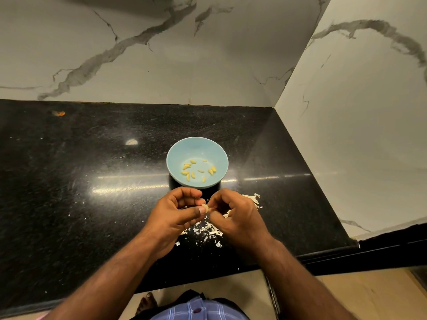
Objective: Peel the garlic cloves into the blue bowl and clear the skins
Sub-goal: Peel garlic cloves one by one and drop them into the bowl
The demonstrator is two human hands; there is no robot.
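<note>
The garlic clove (pixel 204 207) is mostly hidden, only a pale tip showing between the fingers of the left hand (pixel 178 214) and the right hand (pixel 235 215). The right hand covers part of the skins (pixel 208 229) on the bench (pixel 69 181). A small orange fleck (pixel 60 113) at the far left is too blurred to identify.

Black counter (pixel 69 181), veined marble walls (pixel 150 65)

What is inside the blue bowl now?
The blue bowl holds about ten peeled cloves lying loose on its bottom. No skins show inside. Nothing covers its inside.
</note>
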